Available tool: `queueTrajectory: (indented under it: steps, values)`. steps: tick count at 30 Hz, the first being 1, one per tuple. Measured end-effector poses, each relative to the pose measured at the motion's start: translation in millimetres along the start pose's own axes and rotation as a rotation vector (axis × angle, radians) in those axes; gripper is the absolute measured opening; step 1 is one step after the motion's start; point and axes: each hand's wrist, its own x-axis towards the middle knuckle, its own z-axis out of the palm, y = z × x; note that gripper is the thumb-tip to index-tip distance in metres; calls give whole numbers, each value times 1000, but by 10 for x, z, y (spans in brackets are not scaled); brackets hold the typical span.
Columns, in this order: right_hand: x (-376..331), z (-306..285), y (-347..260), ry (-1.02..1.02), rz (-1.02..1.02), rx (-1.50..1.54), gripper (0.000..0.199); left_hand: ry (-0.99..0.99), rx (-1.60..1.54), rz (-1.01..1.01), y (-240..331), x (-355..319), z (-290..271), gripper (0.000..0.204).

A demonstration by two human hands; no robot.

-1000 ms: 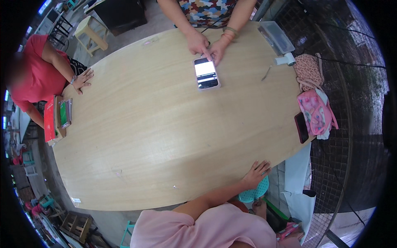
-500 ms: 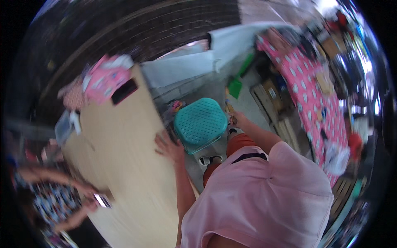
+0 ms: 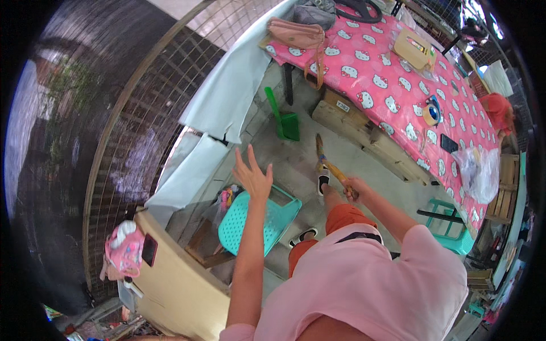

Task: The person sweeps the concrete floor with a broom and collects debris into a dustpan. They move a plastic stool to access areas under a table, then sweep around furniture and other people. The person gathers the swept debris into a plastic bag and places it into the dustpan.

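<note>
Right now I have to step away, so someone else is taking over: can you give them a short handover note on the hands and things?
Left hand: open, fingers spread, empty, raised above the teal stool.
Right hand: closed on the hand broom, its brush end toward the floor.
Green dustpan: leaning by the pink table, untouched.
Done: broom in hand. Left: dustpan not yet picked up.

My left hand (image 3: 253, 177) hangs open in free air above the teal stool (image 3: 259, 219) — nothing touches my fingers. Bare floor (image 3: 296, 156) lies ahead between the green dustpan (image 3: 286, 121) and my right hand (image 3: 354, 187), closed around a broom handle (image 3: 333, 167). The pink-clothed table (image 3: 398, 96) blocks the right; the wooden table (image 3: 170, 278) blocks the left.
</note>
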Motion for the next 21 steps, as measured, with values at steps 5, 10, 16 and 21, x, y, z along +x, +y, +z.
queueTrajectory:
  steps: [5,10,16,21]
  values:
    - [433,-769,-370,-20,2,110,32,-140,-375,-219,-270,1299,1656,96]
    - [478,-1241,-437,11,100,127,55,-283,-249,-398,-842,2165,3201,99]
    - [606,-1412,-564,11,81,133,58,-524,-746,-346,-1140,2607,4006,71]
    - [1509,-1026,-561,-63,31,354,55,-549,-756,-113,-307,2457,3771,41]
